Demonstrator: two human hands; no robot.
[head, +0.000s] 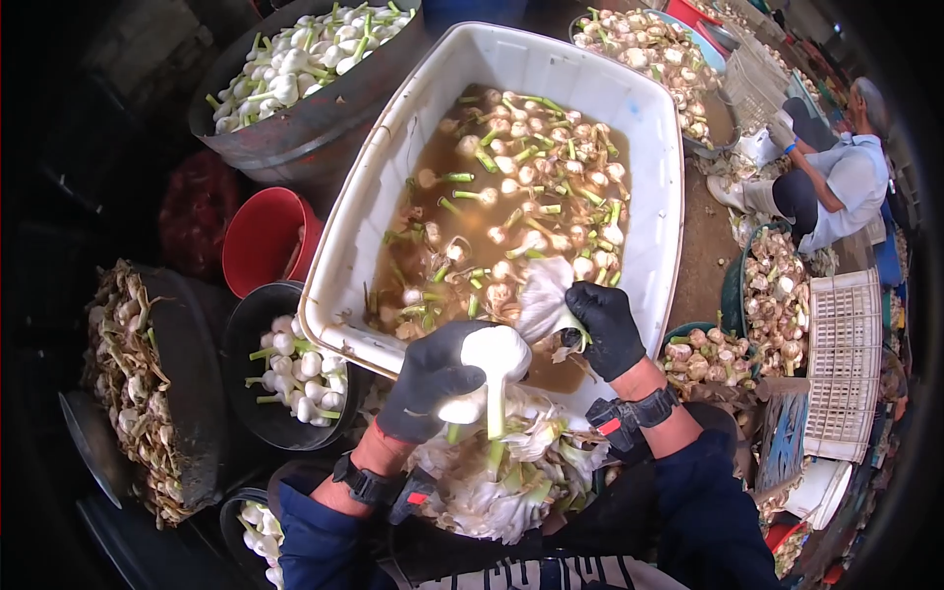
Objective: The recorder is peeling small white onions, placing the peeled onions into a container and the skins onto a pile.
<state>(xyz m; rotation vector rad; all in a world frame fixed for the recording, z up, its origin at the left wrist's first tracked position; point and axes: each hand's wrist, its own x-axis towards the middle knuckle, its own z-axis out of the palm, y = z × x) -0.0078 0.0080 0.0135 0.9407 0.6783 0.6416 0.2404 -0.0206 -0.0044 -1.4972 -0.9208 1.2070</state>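
Observation:
My left hand (pixel 435 383), in a black glove, grips a peeled white garlic bulb (pixel 495 355) with its green-white stem pointing down. A second white bulb (pixel 463 409) shows just below it, by the same hand. My right hand (pixel 605 324), gloved in black too, pinches a piece of pale outer garlic skin (pixel 544 299) to the right of the bulb. Both hands are over the near end of a large white plastic tub (pixel 667 206), where unpeeled garlic bulbs (pixel 527 173) with cut green stems float in brown water. Beneath my hands lies a heap of stripped skins (pixel 509 487).
A large metal tub (pixel 295 140) of white garlic stands at upper left. On the left are a red bucket (pixel 258 240), a black bucket (pixel 240 369) of peeled bulbs and dried garlic (pixel 133 398). At right, a seated person (pixel 841 169) works near garlic containers and a white crate (pixel 844 361).

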